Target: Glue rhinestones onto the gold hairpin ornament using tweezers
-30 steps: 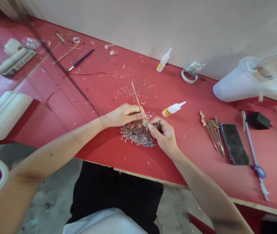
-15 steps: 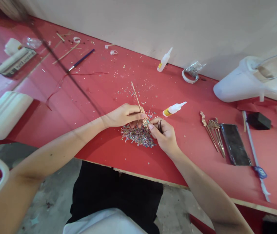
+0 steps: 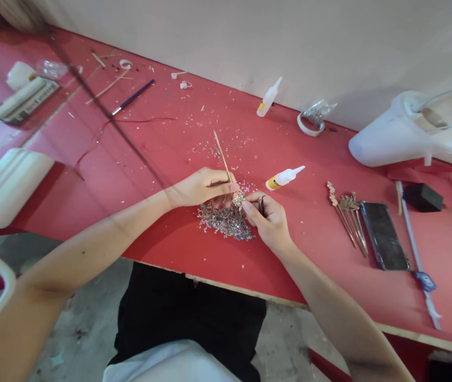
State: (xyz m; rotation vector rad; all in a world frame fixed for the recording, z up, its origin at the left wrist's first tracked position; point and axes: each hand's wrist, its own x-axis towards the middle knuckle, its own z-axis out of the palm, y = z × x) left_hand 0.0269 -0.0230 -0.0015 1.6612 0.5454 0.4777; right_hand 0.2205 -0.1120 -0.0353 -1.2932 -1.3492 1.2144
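My left hand [image 3: 209,188] is closed round a gold hairpin [image 3: 222,154], whose thin shaft points up and away from me. The hairpin's ornate head [image 3: 237,198] carries small shiny flakes and lies between my two hands. My right hand [image 3: 266,216] is closed, with thumb and forefinger pinched at the edge of that head. A dark tool that looks like tweezers [image 3: 261,206] is tucked in its fingers; the tips are hidden. Beneath both hands spreads a pile of glittering shell-like flakes [image 3: 228,223] on the red table [image 3: 170,233].
A glue bottle [image 3: 285,178] lies right of my hands; another glue bottle [image 3: 269,98] is by the wall. Further right are several gold hairpins [image 3: 351,217], a phone [image 3: 384,236], a black block [image 3: 423,197] and a white bucket [image 3: 389,130]. A paintbrush [image 3: 132,98] lies at left.
The hairpin has tilted very slightly, its shaft end shifting a little away from me, and its head has turned a touch between my fingers. Both hands stay in place.
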